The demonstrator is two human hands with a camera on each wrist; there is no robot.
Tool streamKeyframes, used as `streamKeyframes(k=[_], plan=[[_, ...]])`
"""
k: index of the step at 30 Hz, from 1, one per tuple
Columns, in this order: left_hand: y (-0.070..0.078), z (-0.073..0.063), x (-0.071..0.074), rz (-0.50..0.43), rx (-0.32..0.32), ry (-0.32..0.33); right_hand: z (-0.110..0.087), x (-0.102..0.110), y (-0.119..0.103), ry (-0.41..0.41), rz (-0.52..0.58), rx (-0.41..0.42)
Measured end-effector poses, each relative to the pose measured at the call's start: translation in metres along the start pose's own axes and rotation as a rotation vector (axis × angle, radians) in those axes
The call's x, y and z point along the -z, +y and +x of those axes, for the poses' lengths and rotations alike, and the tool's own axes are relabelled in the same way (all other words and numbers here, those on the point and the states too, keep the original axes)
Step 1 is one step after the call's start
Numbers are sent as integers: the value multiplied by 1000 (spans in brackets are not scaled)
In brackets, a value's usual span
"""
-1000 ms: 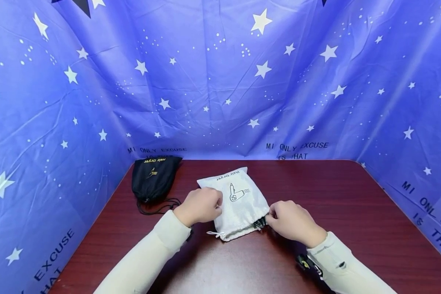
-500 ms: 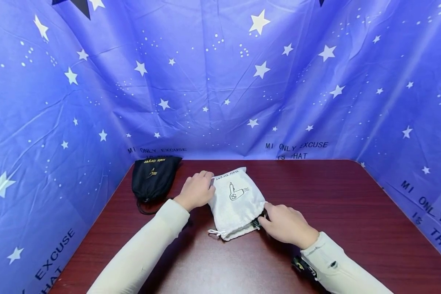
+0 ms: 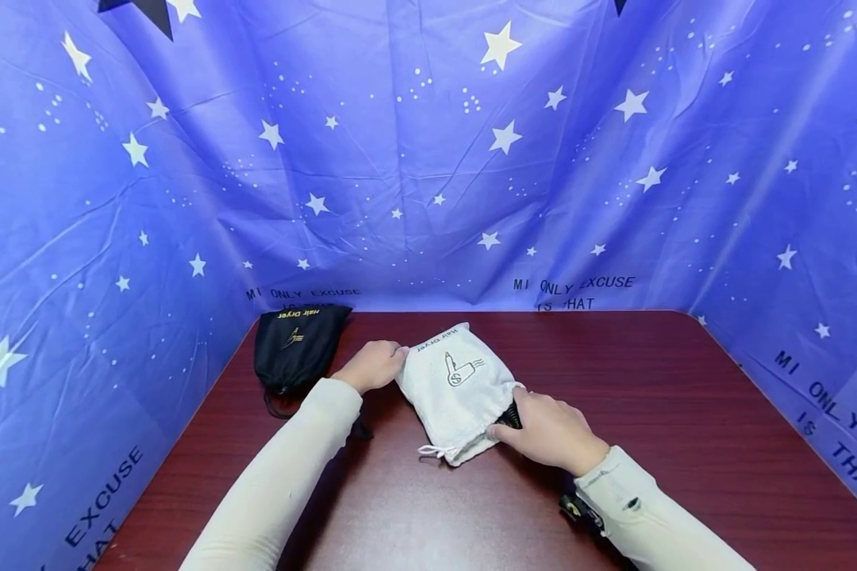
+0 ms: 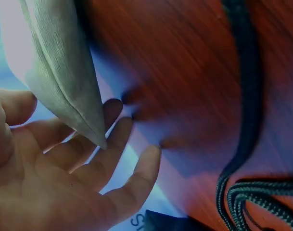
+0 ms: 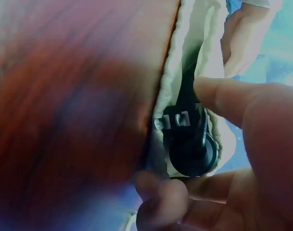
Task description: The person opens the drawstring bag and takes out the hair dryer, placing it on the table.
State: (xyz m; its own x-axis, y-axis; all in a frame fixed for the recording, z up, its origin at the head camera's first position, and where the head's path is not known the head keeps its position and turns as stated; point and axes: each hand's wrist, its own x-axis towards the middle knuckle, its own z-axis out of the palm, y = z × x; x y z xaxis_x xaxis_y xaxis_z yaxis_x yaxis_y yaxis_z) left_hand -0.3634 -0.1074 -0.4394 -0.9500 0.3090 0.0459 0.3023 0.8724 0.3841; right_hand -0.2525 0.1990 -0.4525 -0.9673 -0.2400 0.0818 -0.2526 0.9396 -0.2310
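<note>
A white drawstring bag [image 3: 457, 388] printed "Hair Dryer" lies mid-table, its mouth toward the front right. At its far left corner is my left hand [image 3: 373, 365]; in the left wrist view the corner hangs over my spread, nearly straight fingers [image 4: 118, 139], the thumb to one side. My right hand [image 3: 553, 428] is at the mouth, thumb and curled fingers around a black plug [image 5: 177, 119] with two pale metal prongs. Below the prongs a round black end [image 5: 194, 155] shows inside the opening. The rest of the contents is hidden by the cloth.
A black drawstring bag [image 3: 298, 349] with gold "Hair Dryer" print stands at the back left, its black cord [image 4: 245, 96] trailing on the reddish-brown table [image 3: 650, 373]. A blue star-printed curtain [image 3: 428, 159] encloses the back and sides.
My left hand has moved from the white bag's left side up to its far left corner. My right hand has shifted slightly left, further over the mouth, and the bag has turned a little.
</note>
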Motion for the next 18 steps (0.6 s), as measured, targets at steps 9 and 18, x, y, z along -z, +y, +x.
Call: streamKeyframes(k=[9, 18], plan=[[-19, 10, 1, -312, 130, -155, 13, -3, -4, 36, -11, -36], [-33, 12, 1, -467, 173, -237, 22, -12, -4, 114, 50, -64]])
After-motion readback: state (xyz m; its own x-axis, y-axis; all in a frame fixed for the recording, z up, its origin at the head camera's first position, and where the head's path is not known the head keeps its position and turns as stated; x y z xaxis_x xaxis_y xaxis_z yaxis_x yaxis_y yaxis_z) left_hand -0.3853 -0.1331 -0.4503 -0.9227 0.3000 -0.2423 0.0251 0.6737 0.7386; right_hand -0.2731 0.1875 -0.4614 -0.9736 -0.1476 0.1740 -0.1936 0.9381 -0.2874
